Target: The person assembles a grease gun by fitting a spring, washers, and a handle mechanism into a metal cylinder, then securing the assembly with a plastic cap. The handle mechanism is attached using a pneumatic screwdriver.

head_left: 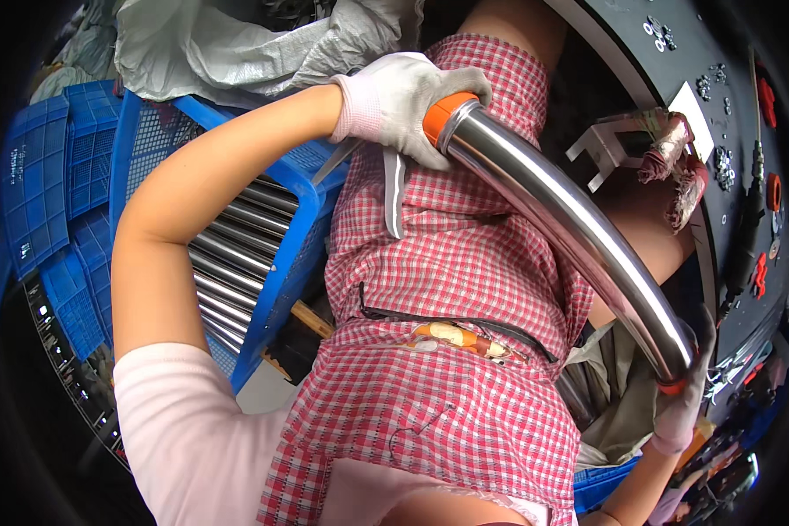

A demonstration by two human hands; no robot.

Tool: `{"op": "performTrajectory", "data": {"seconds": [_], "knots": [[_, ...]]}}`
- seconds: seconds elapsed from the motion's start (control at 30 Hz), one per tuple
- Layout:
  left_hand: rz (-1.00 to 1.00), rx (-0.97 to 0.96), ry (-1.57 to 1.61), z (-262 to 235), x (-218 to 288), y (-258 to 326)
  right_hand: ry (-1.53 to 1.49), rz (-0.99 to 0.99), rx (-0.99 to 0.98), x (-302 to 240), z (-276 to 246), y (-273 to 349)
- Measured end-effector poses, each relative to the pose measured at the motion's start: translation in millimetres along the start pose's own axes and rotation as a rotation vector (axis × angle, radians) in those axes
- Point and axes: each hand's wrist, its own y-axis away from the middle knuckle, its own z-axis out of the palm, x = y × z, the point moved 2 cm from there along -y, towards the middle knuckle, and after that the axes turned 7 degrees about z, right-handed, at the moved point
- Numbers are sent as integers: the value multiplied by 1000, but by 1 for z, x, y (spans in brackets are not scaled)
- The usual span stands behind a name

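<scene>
I see a dark cluttered tabletop [688, 66], blue plastic crate [303, 195], silvery metal rods [241, 254], gloved left hand [408, 101] and right hand [688, 399] clasping a polished orange-ended tube [579, 237].

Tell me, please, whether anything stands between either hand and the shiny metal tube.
Apart from the pale gloves, nothing visible does: the left hand grips the shiny metal tube by the orange collar at its upper end, and the right hand is at the lower end, by an orange ring.
</scene>
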Motion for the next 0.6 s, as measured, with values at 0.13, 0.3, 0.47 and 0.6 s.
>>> {"op": "performTrajectory", "data": {"seconds": [0.13,0.3,0.47,0.6], "knots": [[-11,-16,-142,0,8,-6,-166,-10,320,75,-18,-32],[10,-55,17,0,0,-11,382,-831,371,39,-7,-27],[18,-100,329,5,-6,-15,300,-1022,381,1,-27,-7],[49,-151,457,-3,-12,-23,468,-1249,351,0,-33,-8]]}}
